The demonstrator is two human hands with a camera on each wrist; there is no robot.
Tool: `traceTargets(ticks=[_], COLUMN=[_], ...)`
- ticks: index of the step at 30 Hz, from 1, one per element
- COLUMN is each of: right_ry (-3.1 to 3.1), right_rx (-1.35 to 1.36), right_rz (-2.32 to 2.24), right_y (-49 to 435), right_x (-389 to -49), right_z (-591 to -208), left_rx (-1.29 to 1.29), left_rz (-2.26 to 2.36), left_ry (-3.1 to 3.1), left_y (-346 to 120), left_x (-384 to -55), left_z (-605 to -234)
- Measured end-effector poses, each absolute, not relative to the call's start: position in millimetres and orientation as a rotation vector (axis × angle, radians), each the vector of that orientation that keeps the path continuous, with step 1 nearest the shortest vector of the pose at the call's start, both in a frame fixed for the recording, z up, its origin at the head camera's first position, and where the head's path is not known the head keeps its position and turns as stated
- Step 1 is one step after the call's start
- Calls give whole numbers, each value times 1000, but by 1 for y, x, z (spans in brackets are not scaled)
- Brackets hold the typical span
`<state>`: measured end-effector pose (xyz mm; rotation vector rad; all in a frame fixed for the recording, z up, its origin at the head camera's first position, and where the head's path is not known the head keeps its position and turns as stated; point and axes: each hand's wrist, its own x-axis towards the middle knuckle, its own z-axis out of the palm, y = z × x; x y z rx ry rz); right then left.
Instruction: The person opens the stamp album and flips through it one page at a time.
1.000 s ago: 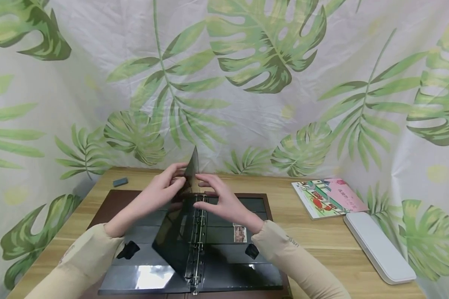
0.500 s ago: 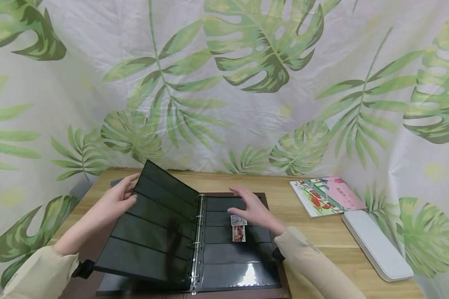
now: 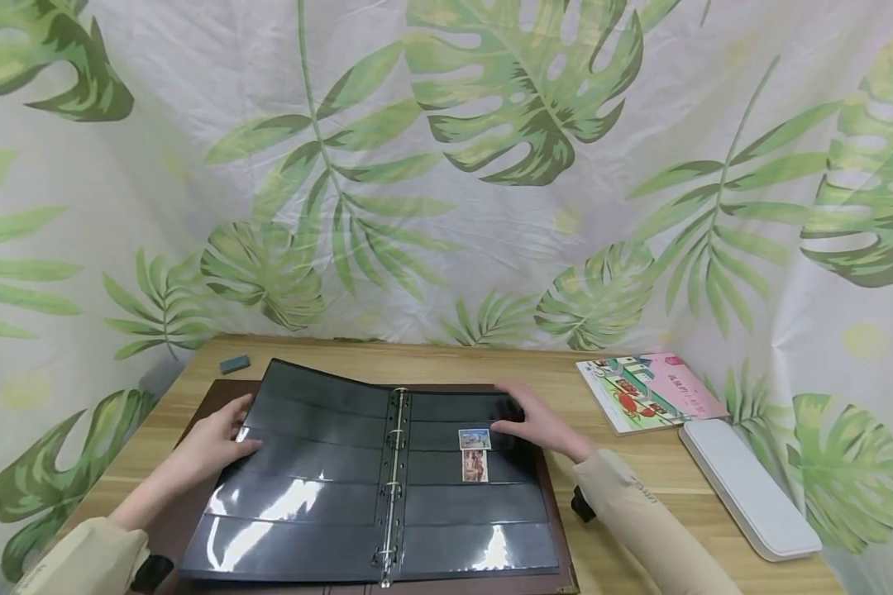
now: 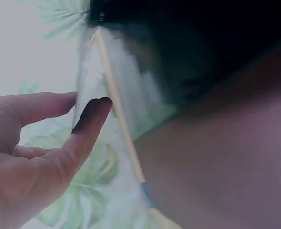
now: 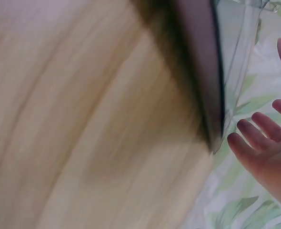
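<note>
A brown ring-bound stamp album (image 3: 565, 562) lies spread out, with black pocketed pages. In the head view my left hand (image 3: 212, 446) holds the outer edge of the left-hand page (image 3: 312, 471), whose far corner is raised. Thumb and fingers sit on opposite sides of that page in the left wrist view. My right hand (image 3: 539, 421) hovers with fingers spread over the right-hand page (image 3: 479, 504), holding nothing. Near its thumb is a bluish stamp (image 3: 474, 439); a reddish-brown stamp (image 3: 475, 466) sits just below. Metal rings (image 3: 394, 487) run down the spine.
A small blue-grey block (image 3: 234, 364) lies at the table's back left. To the right are a picture book (image 3: 651, 392) and a long white case (image 3: 752, 487). A leaf-patterned curtain (image 3: 446, 207) hangs behind the wooden table (image 3: 558, 368).
The page has swung leftward from nearly upright and come down with my left hand, which moved left and lower. My right hand has drawn away to the right, leaving both stamps uncovered.
</note>
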<state>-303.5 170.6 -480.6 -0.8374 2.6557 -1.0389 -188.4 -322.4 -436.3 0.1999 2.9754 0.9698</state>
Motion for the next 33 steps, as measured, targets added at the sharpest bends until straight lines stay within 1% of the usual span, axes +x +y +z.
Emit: traceTargets(ticks=[5, 11, 20, 25, 33], right_ry=[2691, 2727, 2727, 2730, 2747], right_rx=[-801, -803, -865, -845, -774], right_rz=[-945, -786, -608, -618, -587], right_y=[177, 180, 183, 183, 181], right_x=[-308, -307, -307, -307, -304], right_z=[-485, -484, -488, -489, -489], left_rx=[152, 163, 254, 264, 403], left_rz=[852, 763, 681, 670, 584], left_ry=[3000, 3021, 3128, 3140, 3173], left_y=[-321, -318, -320, -321, -321], left_x=[-186, -187, -189, -187, -181], left_z=[-450, -462, -476, -482, -490])
